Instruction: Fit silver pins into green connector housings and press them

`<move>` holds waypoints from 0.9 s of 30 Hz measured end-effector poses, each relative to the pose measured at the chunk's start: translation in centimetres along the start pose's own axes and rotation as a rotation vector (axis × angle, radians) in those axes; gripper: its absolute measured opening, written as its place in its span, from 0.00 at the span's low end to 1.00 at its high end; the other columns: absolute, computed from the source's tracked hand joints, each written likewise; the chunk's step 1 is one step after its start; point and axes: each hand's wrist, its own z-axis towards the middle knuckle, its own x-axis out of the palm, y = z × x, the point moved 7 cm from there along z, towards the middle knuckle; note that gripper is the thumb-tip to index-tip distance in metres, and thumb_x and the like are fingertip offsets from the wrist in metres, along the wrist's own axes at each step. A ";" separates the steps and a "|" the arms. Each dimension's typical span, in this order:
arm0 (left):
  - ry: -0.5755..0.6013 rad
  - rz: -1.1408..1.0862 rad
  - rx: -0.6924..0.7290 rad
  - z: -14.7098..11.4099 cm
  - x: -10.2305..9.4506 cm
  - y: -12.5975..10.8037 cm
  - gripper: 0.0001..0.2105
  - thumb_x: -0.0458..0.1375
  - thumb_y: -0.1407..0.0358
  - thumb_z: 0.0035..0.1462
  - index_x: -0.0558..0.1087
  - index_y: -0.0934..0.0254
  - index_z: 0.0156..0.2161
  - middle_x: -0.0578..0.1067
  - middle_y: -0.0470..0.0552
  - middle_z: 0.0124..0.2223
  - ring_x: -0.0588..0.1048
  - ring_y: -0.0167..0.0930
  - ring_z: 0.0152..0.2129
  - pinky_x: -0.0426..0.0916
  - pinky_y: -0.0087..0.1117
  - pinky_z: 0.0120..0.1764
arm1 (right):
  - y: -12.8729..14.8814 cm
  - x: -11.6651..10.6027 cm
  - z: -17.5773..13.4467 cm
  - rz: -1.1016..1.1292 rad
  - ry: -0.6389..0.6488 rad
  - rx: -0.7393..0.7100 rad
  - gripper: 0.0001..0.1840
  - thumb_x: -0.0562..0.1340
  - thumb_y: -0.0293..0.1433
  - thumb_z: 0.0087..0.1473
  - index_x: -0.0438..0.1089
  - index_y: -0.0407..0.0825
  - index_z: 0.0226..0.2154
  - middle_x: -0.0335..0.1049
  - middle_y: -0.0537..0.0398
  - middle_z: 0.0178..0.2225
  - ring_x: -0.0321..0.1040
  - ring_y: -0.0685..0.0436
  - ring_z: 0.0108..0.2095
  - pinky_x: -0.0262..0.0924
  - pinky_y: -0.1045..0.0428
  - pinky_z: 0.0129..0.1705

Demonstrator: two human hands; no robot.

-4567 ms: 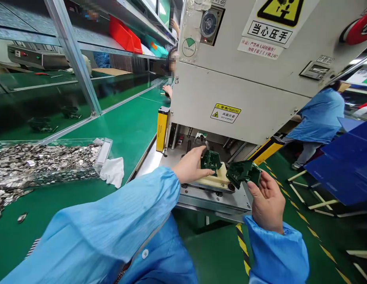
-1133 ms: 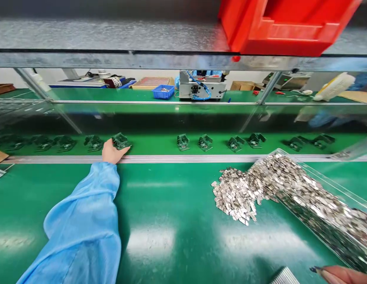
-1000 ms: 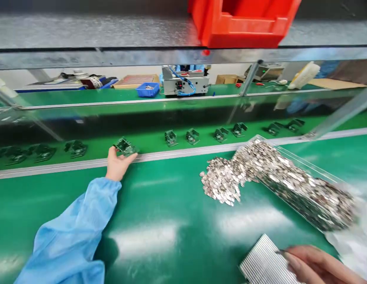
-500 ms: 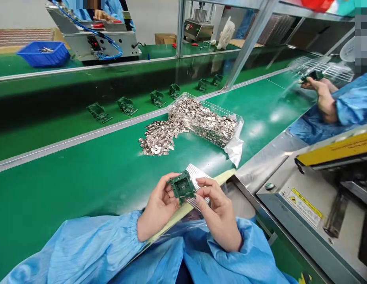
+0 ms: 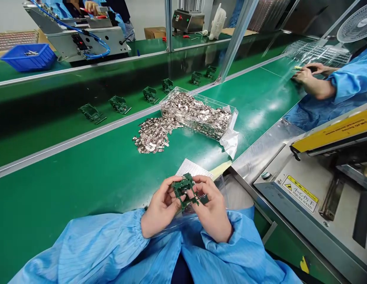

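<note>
A green plastic frame with a square opening is held tilted over the near edge of the bench. My left hand grips its left side, thumb in front and fingers behind. On its right side are the closed fingers of my right hand, with the thumb at the opening; whether a small part sits under that thumb I cannot tell. Just behind the frame lies a white ribbed sheet. Farther off, a pile of small silvery metal pieces spills beside a clear plastic box full of them.
Several similar green frames stand in a row along the green belt beyond the metal rail. At right is a press machine with a warning label. Another person's hands work at far right. A blue bin is at back left.
My right hand has closed in on the green frame, its thumb now at the opening. The frame has turned and tilted in my left hand. The other person's hands have come together.
</note>
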 end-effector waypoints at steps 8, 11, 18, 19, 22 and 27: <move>-0.075 0.082 -0.026 0.0 -0.6 0.4 0.14 0.59 0.65 0.60 0.66 0.59 0.50 0.73 0.48 0.38 0.73 0.24 0.31 0.71 0.22 0.34 | -0.8 0.6 -0.1 0.112 0.022 0.117 0.06 0.62 0.34 0.56 0.70 0.49 0.30 0.70 0.52 0.34 0.67 0.45 0.32 0.63 0.52 0.33; -0.096 0.066 -0.085 -0.1 -0.7 1.0 0.14 0.59 0.64 0.59 0.65 0.59 0.50 0.73 0.48 0.38 0.72 0.25 0.31 0.72 0.23 0.33 | -1.5 1.0 -0.1 0.231 0.029 0.218 0.07 0.64 0.35 0.54 0.69 0.48 0.31 0.70 0.54 0.29 0.67 0.46 0.28 0.64 0.52 0.31; -0.146 0.055 -0.129 -0.2 -0.7 0.7 0.13 0.59 0.63 0.59 0.66 0.62 0.48 0.74 0.49 0.38 0.74 0.26 0.32 0.73 0.25 0.35 | -1.6 1.1 -0.2 0.308 -0.058 0.226 0.08 0.68 0.34 0.48 0.69 0.48 0.25 0.69 0.55 0.27 0.66 0.47 0.28 0.64 0.53 0.29; -0.149 0.060 -0.133 -0.2 -0.6 0.6 0.13 0.59 0.63 0.58 0.66 0.62 0.48 0.74 0.49 0.38 0.74 0.26 0.32 0.73 0.26 0.35 | -1.6 1.0 -0.3 0.315 -0.068 0.229 0.09 0.68 0.34 0.48 0.69 0.48 0.25 0.68 0.55 0.27 0.66 0.47 0.27 0.64 0.53 0.29; -0.154 0.085 -0.135 -0.3 -0.5 0.4 0.14 0.60 0.62 0.57 0.67 0.63 0.47 0.74 0.49 0.36 0.73 0.26 0.29 0.72 0.25 0.31 | -1.9 1.1 -0.7 0.339 -0.084 0.259 0.10 0.69 0.34 0.46 0.68 0.48 0.24 0.67 0.56 0.26 0.64 0.48 0.26 0.63 0.54 0.26; -0.126 0.141 -0.117 -0.9 0.3 0.3 0.13 0.60 0.63 0.57 0.68 0.62 0.46 0.73 0.48 0.36 0.73 0.27 0.28 0.72 0.26 0.31 | -1.9 0.8 -1.9 0.357 -0.097 0.258 0.12 0.69 0.37 0.47 0.67 0.48 0.24 0.67 0.56 0.25 0.64 0.48 0.25 0.62 0.54 0.25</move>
